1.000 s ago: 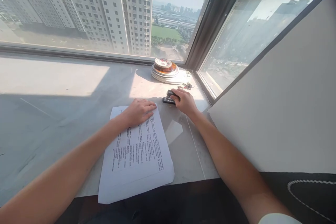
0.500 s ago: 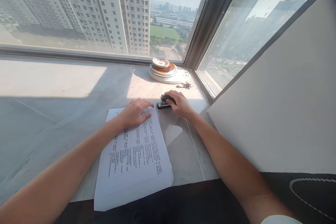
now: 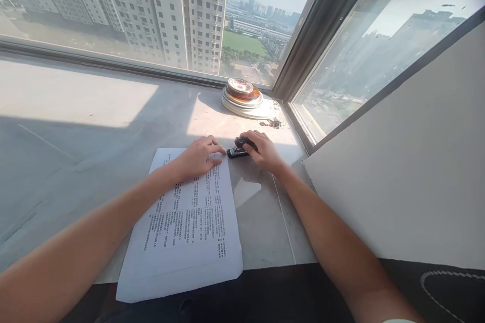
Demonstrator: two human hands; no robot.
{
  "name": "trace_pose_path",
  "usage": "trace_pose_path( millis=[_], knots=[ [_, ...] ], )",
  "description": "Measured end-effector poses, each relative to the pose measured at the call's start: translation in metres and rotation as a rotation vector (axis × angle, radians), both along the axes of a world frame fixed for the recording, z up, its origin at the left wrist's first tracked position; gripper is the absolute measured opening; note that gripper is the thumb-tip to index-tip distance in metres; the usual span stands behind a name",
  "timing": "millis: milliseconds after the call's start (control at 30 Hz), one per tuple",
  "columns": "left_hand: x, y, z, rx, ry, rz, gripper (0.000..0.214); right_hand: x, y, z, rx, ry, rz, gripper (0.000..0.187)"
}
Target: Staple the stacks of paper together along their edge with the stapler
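Right hand [image 3: 265, 149] and black oblong stapler [image 3: 237, 149] on a pale grey, smooth stone-like windowsill [image 3: 71, 131], head view. The stapler lies at the upper right corner of the white rectangular printed paper [image 3: 178, 242]; whether the two touch cannot be told. The right hand is closed about the stapler's rear part, fingers over the top and thumb along the near side; at the exposed left end the upper arm stands apart from the base. The left hand [image 3: 202, 156] lies palm down near the paper's top edge, fingers loosely bent, thumb apart from the index finger, flattening the paper without gripping it.

Handling, as judged: the stapler is probably light to moderate in weight, stiff, hinged and hard to damage; it is best held from above over the rear half, clear of the front end. The paper is likely light, limp and easily creased, and apt to slide on the smooth sill; it is best steadied flat near a corner. Its lower end overhangs the sill's near edge.

Count: two hands; one stapler; one uppermost printed page, any sheets beneath being uncountable; one stack of round white and amber dishes [image 3: 242, 98] topped by one patterned dish, the white ones too merged to number; one small bunch of metal keys [image 3: 273, 123], individual keys indistinct.
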State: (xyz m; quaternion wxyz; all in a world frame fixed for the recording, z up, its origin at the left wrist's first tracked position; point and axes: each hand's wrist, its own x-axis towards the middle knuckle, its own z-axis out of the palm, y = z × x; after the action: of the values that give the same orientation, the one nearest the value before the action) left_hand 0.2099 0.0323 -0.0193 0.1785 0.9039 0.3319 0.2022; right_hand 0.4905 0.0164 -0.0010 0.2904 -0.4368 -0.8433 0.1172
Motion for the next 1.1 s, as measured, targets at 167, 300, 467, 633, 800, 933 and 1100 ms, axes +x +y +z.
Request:
trace_pose_path(
  millis=[167, 300, 467, 633, 800, 933, 1100],
  knots=[
    [-0.001, 0.002, -0.006, 0.127, 0.054, 0.059, 0.035, -0.001, 0.000, -0.002, 0.006, -0.005, 0.004, 0.019],
    [0.001, 0.002, -0.005, 0.126, 0.067, 0.046, 0.022, -0.001, 0.001, -0.003, 0.006, -0.010, 0.010, 0.020],
    [0.004, -0.003, 0.005, 0.063, -0.023, 0.016, 0.021, -0.002, 0.000, -0.002, 0.009, -0.009, 0.009, 0.021],
    [0.006, -0.004, 0.007, -0.023, -0.135, -0.048, 0.032, -0.006, -0.005, 0.001, 0.004, -0.017, 0.086, 0.023],
    [0.005, 0.001, 0.002, 0.111, -0.098, -0.049, 0.014, -0.010, -0.007, 0.001, -0.011, -0.031, 0.062, 0.024],
    [0.003, 0.005, 0.001, 0.082, -0.094, -0.138, 0.018, -0.010, -0.005, -0.001, -0.004, -0.036, 0.057, 0.024],
    [0.000, 0.004, 0.001, 0.145, -0.082, -0.187, 0.025, -0.011, -0.005, -0.001, 0.013, -0.028, 0.041, 0.025]
  ],
)
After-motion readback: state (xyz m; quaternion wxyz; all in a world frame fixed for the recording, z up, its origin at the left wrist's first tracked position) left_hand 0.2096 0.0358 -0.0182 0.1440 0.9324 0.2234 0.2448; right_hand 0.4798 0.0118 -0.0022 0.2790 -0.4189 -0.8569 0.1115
